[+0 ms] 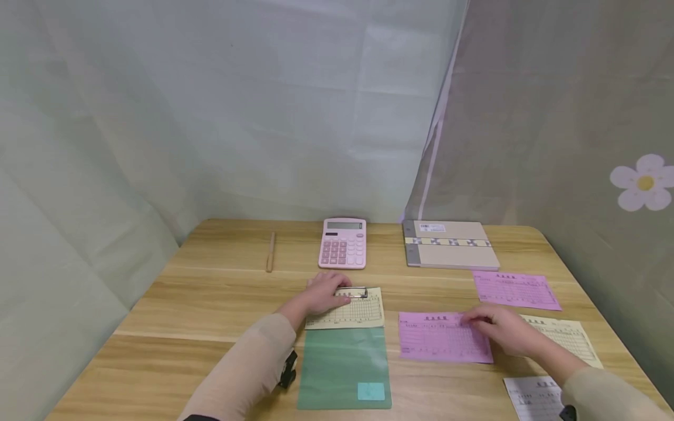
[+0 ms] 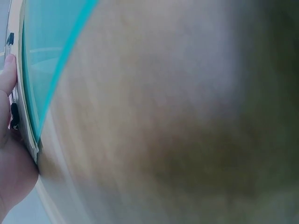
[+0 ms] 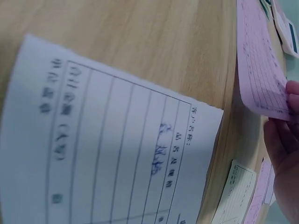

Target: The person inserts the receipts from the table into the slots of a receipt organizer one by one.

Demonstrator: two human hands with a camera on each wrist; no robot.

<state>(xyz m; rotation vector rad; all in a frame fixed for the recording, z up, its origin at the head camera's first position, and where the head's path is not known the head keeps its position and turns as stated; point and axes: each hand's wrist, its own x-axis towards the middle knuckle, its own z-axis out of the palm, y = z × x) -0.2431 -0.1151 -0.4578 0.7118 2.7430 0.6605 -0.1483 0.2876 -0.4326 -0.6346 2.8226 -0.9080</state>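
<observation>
Nearest the person, a white printed form (image 1: 532, 397) is lying at the table's front right corner, close under the right forearm. Just left of it, a translucent green plastic clipboard (image 1: 344, 368) is lying flat near the front edge of the light wooden table (image 1: 210, 304), with a pale yellow printed form (image 1: 350, 310) sitting under its metal clip (image 1: 358, 292) at the far end.

The left hand (image 1: 323, 295) is resting on that far end, its fingers curling over the clip and pressing it; the left wrist view is showing the thumb against the clipboard's edge.

To the right, a pink printed form (image 1: 442, 338) is lying flat on the table, well apart from the clipboard. The right hand (image 1: 502, 328) is lying on the pink form's right edge, fingers pointing left and lightly bent; the right wrist view is showing the fingertips (image 3: 289, 100) pinching that edge. A second pale yellow form (image 1: 566, 334) is lying partly under this hand.

Farther back, a second pink form (image 1: 516, 289) is lying on the right. Beyond it, a beige bound ledger book (image 1: 450, 245), a pink desk calculator (image 1: 343, 242) and a wooden pen (image 1: 270, 251) are lying along the far edge.
</observation>
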